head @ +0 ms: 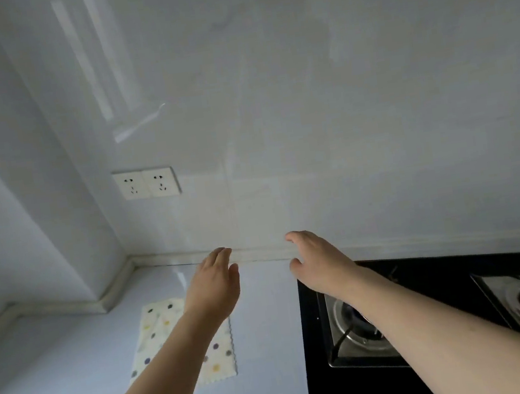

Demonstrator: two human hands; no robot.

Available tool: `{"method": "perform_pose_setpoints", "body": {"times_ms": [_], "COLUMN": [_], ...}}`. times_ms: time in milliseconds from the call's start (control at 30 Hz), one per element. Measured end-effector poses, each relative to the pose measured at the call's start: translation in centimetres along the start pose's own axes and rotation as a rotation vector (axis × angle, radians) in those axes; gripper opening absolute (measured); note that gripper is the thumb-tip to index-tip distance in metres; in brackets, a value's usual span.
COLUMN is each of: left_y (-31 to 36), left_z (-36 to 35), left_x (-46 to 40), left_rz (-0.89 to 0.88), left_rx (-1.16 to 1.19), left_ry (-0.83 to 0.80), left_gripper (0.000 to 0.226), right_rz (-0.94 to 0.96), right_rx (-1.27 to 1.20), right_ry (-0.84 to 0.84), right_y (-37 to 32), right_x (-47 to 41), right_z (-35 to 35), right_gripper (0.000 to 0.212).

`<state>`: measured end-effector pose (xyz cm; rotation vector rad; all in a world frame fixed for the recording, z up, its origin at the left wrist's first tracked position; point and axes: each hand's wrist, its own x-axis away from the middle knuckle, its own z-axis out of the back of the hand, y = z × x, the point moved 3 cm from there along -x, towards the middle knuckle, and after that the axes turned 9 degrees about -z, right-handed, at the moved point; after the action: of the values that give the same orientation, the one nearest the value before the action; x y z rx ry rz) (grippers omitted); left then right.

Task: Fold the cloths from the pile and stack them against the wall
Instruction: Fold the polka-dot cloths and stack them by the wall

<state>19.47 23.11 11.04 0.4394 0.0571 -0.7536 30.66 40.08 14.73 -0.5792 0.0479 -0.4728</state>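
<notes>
Lying flat on the pale blue desk (76, 369), a cream polka-dot cloth (166, 321) sits partly under the left forearm. Beside it, a black glass gas hob (427, 270). Beyond, left hand (213, 289) and right hand (318, 263) hover apart, fingers relaxed, empty, near the white wall (308, 124).

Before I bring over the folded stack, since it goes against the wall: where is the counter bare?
Bare: the strip along the wall between the corner and the stove, beyond the dotted cloth, and the counter left of that cloth. Both hands, left hand and right hand, hover over that strip. Crowded: the burners at right.
</notes>
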Motion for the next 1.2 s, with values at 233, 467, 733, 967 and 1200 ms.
{"method": "perform_pose_setpoints", "body": {"times_ms": [233,467,733,967,1200], "left_y": [-9.4,-19.7,-28.1,-27.7,-24.9], "left_z": [-0.1,-7.7,-17.5,-17.9,-17.1], "left_x": [3.3,6.2,8.5,10.0,18.9], "left_rz": [0.098,0.052,-0.004,-0.014,-0.075], "left_rx": [-0.05,-0.087,-0.296,-0.221,-0.195], "left_ry": [-0.02,-0.146,-0.17,-0.18,-0.207], "left_gripper": [0.048,0.054,0.086,0.06,0.064], "right_rz": [0.051,0.041,0.083,0.102,0.064], "right_rx": [0.019,0.123,0.419,0.47,0.459], "right_ry": [-0.098,-0.202,-0.169,-0.087,-0.121], "right_y": [-4.3,-5.4,-2.6,-1.2,-0.3], "right_x": [-2.3,-4.7,-7.3,-4.3,6.3], "right_z": [-8.6,-22.9,-36.4,-37.7,-38.0], "right_gripper": [0.051,0.043,0.064,0.064,0.063]}}
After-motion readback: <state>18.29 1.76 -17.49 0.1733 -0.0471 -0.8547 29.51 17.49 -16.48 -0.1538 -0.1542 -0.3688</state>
